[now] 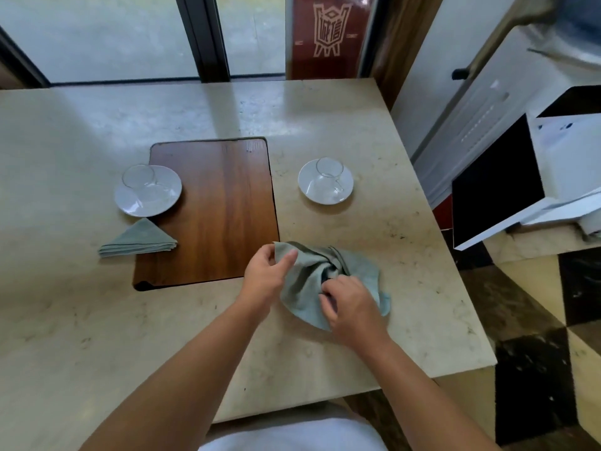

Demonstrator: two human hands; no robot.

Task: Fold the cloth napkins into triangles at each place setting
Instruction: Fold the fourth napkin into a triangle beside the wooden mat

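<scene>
left grip (271, 271) pinches a corner of the napkin (304, 281), right grip (349, 307) its bunched middle; better spread it flat on the worktop (390, 222) first.

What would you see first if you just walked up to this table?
Probably the left hand and right hand gripping a crumpled green napkin near the front right of the table. Next, the folded napkin triangle lying on the left, just in front of a white saucer that holds a glass cup.
</scene>
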